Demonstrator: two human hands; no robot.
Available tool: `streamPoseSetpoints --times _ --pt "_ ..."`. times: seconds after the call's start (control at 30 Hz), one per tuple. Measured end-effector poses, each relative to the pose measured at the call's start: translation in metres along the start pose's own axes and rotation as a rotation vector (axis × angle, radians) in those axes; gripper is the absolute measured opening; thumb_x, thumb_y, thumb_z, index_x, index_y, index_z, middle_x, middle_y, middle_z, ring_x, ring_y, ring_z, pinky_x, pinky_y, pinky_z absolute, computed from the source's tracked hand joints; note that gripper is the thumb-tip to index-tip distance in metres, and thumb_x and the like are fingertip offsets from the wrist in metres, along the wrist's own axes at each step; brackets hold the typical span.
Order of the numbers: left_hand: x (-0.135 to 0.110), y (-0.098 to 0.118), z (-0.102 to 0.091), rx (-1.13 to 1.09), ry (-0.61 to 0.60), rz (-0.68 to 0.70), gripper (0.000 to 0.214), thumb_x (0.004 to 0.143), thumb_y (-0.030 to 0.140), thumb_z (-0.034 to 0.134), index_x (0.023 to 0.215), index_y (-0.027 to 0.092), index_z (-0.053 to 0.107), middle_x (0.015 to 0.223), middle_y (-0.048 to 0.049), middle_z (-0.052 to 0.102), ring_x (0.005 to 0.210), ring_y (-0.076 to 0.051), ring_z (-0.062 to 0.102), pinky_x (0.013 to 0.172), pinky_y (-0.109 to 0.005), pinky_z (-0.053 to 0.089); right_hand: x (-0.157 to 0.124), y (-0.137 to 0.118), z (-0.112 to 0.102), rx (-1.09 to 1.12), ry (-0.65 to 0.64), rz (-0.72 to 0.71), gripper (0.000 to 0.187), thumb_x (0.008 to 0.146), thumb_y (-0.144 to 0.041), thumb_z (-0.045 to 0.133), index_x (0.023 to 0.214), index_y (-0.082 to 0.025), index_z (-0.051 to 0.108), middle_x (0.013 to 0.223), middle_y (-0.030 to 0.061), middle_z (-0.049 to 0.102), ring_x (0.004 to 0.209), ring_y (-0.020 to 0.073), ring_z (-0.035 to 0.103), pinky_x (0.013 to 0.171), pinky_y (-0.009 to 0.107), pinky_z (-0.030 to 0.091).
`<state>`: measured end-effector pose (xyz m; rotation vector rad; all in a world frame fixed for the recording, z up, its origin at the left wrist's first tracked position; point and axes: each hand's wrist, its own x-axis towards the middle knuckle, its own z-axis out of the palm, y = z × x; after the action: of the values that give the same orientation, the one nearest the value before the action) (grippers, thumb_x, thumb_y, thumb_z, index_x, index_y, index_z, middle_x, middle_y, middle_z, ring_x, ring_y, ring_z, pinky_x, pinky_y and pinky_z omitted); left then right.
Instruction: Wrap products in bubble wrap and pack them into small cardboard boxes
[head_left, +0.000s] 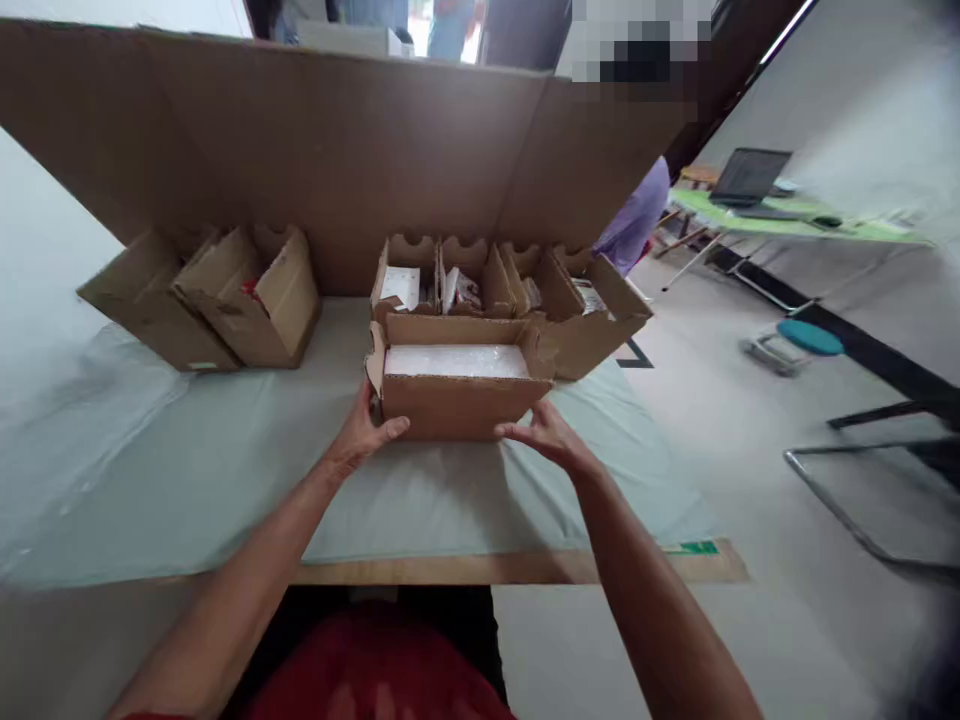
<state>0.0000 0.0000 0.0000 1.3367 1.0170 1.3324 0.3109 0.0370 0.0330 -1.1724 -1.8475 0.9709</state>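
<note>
A long open-topped cardboard box (442,408) stands on the cloth-covered table in front of me. Inside it lies a white item in clear plastic (456,361), whose kind I cannot make out. My left hand (363,432) grips the box's left end, with the thumb along the front and the fingers behind the corner. At the right end, my right hand (551,437) holds the lower corner, thumb at the front and fingers partly hidden. Directly behind the box is a row of several open cardboard bins (581,345) with small packaged items in them.
Two more cardboard bins (289,305) stand at the left. A tall cardboard panel (337,160) rises behind everything. The table's wooden edge (525,568) runs nearest my body. To the right are a green table (787,228) with a laptop (750,180), a blue stool (810,337) and a person's purple sleeve (637,220).
</note>
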Motion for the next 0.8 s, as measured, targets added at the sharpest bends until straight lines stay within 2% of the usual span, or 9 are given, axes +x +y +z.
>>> streamPoseSetpoints --times 0.17,0.23,0.33,0.5,0.63,0.8 --pt "0.003 -0.001 0.016 0.017 0.096 0.062 0.093 0.068 0.061 0.082 0.141 0.016 0.047 0.137 -0.0185 0.062 0.133 -0.036 0.055 0.114 -0.055 0.042 -0.008 -0.002 0.033 0.144 0.183 0.056 0.086 0.061 -0.072 0.082 0.126 -0.019 0.064 0.123 0.0149 0.068 0.116 0.0364 0.062 0.099 0.051 0.050" --pt "-0.005 0.003 0.015 0.004 0.117 0.060 0.091 0.070 0.061 0.081 0.142 0.017 0.046 0.137 -0.0172 0.062 0.130 -0.034 0.058 0.114 -0.053 0.044 -0.014 -0.010 0.040 0.196 0.198 0.036 0.085 0.064 -0.071 0.081 0.128 -0.019 0.062 0.123 0.0141 0.069 0.115 0.0348 0.063 0.097 0.048 0.052" --pt "-0.023 0.013 0.004 -0.006 0.133 0.030 0.088 0.072 0.060 0.080 0.141 0.017 0.047 0.136 -0.0161 0.063 0.128 -0.032 0.060 0.113 -0.049 0.045 -0.021 -0.030 0.047 0.199 0.191 -0.010 0.072 0.071 -0.065 0.079 0.125 -0.020 0.063 0.122 0.0126 0.069 0.115 0.0324 0.062 0.098 0.046 0.052" --pt "-0.042 0.040 -0.010 -0.023 0.252 0.054 0.083 0.071 0.059 0.081 0.135 0.017 0.052 0.130 -0.0144 0.066 0.127 -0.032 0.060 0.115 -0.050 0.042 -0.021 -0.065 0.048 0.169 0.165 -0.078 0.058 0.074 -0.060 0.078 0.113 -0.020 0.064 0.126 0.0122 0.067 0.115 0.0307 0.061 0.100 0.046 0.050" --pt "-0.039 0.066 -0.012 -0.060 0.180 0.069 0.086 0.069 0.059 0.083 0.136 0.018 0.050 0.130 -0.0140 0.066 0.127 -0.031 0.060 0.114 -0.050 0.044 -0.017 -0.088 0.044 0.157 0.206 -0.100 0.059 0.076 -0.056 0.079 0.118 -0.020 0.062 0.124 0.0122 0.066 0.115 0.0306 0.061 0.100 0.047 0.050" --pt "-0.039 0.092 -0.019 -0.061 0.193 0.143 0.085 0.069 0.060 0.083 0.135 0.019 0.051 0.128 -0.0127 0.067 0.126 -0.031 0.060 0.112 -0.051 0.046 -0.008 -0.106 0.044 0.163 0.180 -0.166 0.067 0.073 -0.056 0.081 0.126 -0.022 0.059 0.125 0.0110 0.067 0.116 0.0307 0.061 0.101 0.048 0.050"
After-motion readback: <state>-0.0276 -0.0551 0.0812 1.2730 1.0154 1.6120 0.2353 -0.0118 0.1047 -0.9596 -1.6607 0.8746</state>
